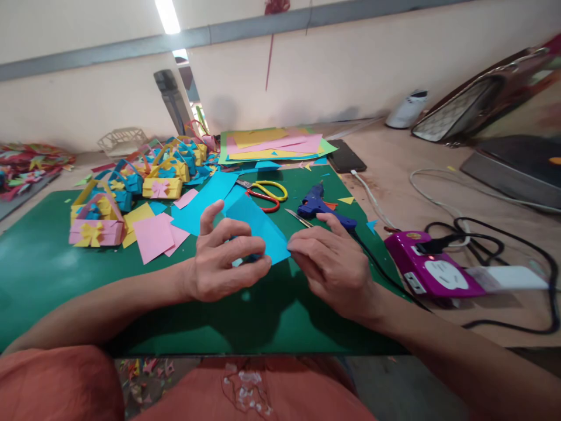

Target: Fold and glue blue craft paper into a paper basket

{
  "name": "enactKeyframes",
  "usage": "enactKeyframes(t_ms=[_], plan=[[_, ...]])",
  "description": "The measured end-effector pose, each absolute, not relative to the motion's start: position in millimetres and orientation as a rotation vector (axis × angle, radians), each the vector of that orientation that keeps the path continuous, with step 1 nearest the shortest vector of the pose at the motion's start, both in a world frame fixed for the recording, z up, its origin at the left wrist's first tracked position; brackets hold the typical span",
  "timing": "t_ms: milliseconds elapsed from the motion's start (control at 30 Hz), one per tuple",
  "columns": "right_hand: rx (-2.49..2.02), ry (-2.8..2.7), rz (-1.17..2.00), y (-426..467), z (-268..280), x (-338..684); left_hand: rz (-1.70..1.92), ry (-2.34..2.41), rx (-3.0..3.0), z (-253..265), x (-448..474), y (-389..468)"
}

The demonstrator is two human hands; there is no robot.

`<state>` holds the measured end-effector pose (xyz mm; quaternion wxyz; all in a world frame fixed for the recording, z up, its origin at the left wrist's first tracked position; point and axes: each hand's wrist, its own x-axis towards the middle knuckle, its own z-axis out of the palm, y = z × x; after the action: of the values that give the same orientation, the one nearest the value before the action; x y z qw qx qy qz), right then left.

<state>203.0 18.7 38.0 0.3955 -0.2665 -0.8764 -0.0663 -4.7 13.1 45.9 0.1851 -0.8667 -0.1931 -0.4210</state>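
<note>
A sheet of blue paper point(258, 225) is held up over the green cutting mat point(149, 316), its near edge tilted toward me. My left hand point(230, 254) has its fingers curled around the paper's left side, with the thumb partly hidden. At the right corner, my right hand point(335, 266) pinches the paper between thumb and fingers. Scissors point(280, 190) with red and yellow handles lie just beyond the sheet. Close past my right hand are a pointed metal blade point(298, 218) and a blue glue gun point(316, 202).
Small paper baskets point(99, 228) stand in rows at the left, near pink paper pieces point(153, 237). Stacked coloured sheets point(280, 143) lie at the back beside a phone point(348, 156). A purple power strip point(432, 266) with cables sits at the right.
</note>
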Motion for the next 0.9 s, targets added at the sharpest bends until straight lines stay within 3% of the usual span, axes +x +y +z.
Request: enactKeyframes(t_ms=[400, 767, 900], plan=[[-0.772, -2.179, 0.008, 32.2, 45.3, 203.9, -1.062, -0.581, -2.653, 61.1, -19.0, 36.9], [-0.681, -2.401, -0.191, 37.5, 43.3, 194.1, -0.962, -0.522, -2.741, 57.5, -24.7, 41.9], [-0.652, -2.340, -0.124, 43.0, 58.7, 187.2, -0.966, -0.542, -2.616, 64.8, -24.1, 41.5]])
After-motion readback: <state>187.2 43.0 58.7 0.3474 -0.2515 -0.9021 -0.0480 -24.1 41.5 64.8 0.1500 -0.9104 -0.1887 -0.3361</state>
